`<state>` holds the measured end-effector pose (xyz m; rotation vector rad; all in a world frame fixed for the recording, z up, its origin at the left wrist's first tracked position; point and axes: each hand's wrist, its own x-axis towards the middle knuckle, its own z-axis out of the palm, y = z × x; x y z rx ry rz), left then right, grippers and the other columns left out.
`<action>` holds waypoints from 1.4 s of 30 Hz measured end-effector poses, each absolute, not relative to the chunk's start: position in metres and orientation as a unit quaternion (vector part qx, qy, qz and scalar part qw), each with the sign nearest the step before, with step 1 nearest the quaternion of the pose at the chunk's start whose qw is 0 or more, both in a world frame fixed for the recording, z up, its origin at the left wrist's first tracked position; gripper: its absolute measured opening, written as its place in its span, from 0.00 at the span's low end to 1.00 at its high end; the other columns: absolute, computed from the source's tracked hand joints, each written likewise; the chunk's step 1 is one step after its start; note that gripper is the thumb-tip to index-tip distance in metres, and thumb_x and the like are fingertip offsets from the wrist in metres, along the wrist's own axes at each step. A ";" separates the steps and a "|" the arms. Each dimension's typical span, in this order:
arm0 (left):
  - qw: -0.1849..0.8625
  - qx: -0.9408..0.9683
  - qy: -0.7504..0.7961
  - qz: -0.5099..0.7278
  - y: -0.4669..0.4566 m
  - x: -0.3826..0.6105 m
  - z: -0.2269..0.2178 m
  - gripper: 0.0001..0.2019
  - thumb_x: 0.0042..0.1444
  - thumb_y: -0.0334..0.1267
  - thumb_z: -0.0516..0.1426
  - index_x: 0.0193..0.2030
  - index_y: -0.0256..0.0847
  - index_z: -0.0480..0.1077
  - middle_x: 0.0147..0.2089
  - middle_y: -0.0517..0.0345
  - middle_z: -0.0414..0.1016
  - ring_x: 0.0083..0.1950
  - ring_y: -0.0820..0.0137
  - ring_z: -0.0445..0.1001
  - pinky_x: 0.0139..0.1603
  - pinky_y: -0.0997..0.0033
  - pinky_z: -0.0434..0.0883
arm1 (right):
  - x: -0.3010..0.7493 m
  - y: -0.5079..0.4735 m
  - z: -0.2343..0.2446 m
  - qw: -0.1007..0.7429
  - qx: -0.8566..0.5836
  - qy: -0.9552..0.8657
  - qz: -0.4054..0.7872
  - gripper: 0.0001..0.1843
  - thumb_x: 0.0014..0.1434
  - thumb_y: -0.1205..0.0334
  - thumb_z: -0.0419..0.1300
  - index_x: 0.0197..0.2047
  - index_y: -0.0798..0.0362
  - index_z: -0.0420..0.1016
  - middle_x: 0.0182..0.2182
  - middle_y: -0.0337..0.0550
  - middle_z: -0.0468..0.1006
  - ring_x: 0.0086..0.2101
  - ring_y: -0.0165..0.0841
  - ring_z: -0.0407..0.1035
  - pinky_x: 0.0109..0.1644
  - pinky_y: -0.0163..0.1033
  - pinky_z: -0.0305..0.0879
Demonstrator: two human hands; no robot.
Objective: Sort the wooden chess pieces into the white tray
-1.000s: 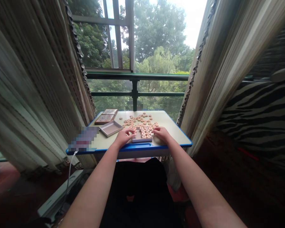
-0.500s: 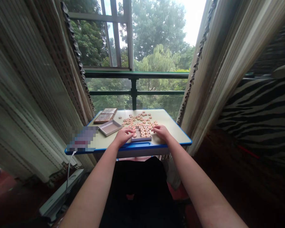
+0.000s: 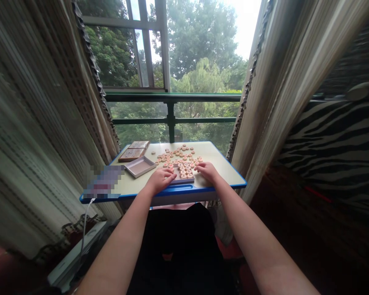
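Observation:
Rows of round Chinese chess pieces (image 3: pixel 185 169) with carved characters lie in a shallow grey box (image 3: pixel 187 180) near the table's front edge. My left hand (image 3: pixel 160 179) reaches over the box's left end, its fingers stretched out and covering the pieces there. At the box's right side, my right hand (image 3: pixel 207 170) rests low with its fingers bent together; whether a piece is between the fingertips is hidden. Just beyond the box, many loose chess pieces (image 3: pixel 181 154) are scattered over the tabletop.
A shallow open tray (image 3: pixel 140 167) like the box lies left of my left hand. Behind it is a folded wooden board (image 3: pixel 134 151). A blurred-out flat device (image 3: pixel 106 180) with a white cable (image 3: pixel 85 223) sits at the left corner. The blue-edged table (image 3: pixel 224 176) stands before a railing (image 3: pixel 203 97).
My left hand has moved slightly right over the box and now covers pieces that showed beside its fingertips. My right hand stays by the box's right side. The view has shifted a little.

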<state>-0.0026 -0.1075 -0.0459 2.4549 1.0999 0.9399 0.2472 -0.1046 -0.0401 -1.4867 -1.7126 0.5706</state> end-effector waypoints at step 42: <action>0.077 0.829 0.412 0.370 -0.116 -0.004 -0.044 0.23 0.61 0.48 0.44 0.32 0.39 0.77 0.37 0.53 0.71 0.39 0.67 0.71 0.44 0.68 0.67 | 0.248 -0.101 -0.042 0.401 -0.594 -0.664 0.213 0.13 0.46 0.61 0.53 0.23 0.57 0.78 0.20 0.39 0.75 0.24 0.29 0.66 0.29 0.32 0.57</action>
